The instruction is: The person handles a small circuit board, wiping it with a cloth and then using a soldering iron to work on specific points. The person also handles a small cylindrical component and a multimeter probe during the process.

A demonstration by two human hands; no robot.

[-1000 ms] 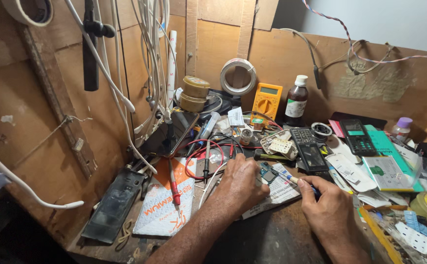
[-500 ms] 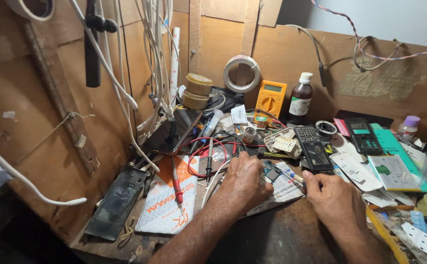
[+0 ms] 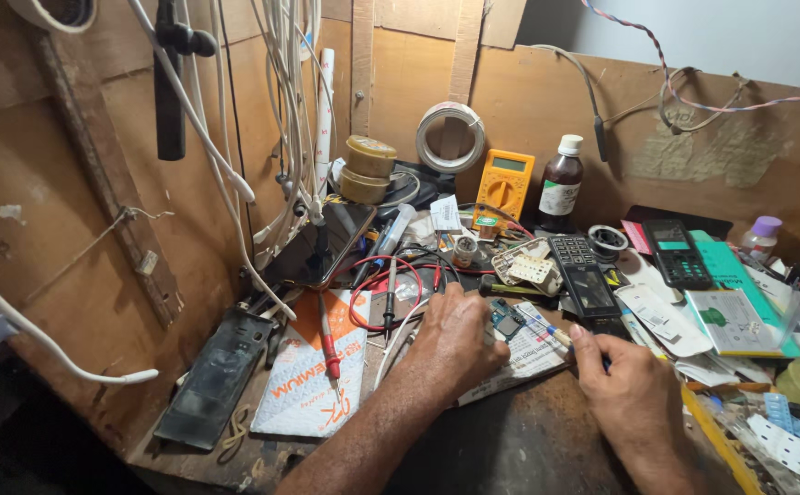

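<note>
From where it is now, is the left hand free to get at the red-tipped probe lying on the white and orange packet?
Probably yes. The left hand rests on the circuit board, and the red probe lies uncovered just left of it.

circuit board (image 3: 507, 320) partly hidden under left hand (image 3: 455, 341), tool tip unclear

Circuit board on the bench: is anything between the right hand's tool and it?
Nothing visible does. The left hand steadies the small circuit board from its left side, and the thin tool in the right hand reaches it from the right over open paper.
</note>
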